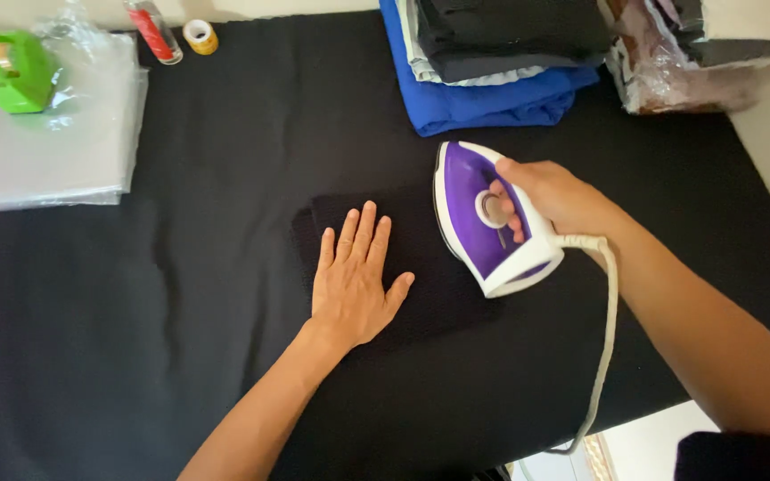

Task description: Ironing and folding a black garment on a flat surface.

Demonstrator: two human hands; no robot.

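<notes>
Near the middle of the black-covered table (135, 356), the left hand (352, 281) lies flat, fingers spread, pressing a folded black cloth (430, 285). Just beside it, the right hand (552, 198) grips the handle of a purple and white iron (483, 218) resting on the cloth's far right edge, its cord (606, 338) trailing toward the table's near edge. Beyond lie stacked folded clothes (492, 62); far left, clear plastic bags (46, 134) and a green tape dispenser (18, 71).
</notes>
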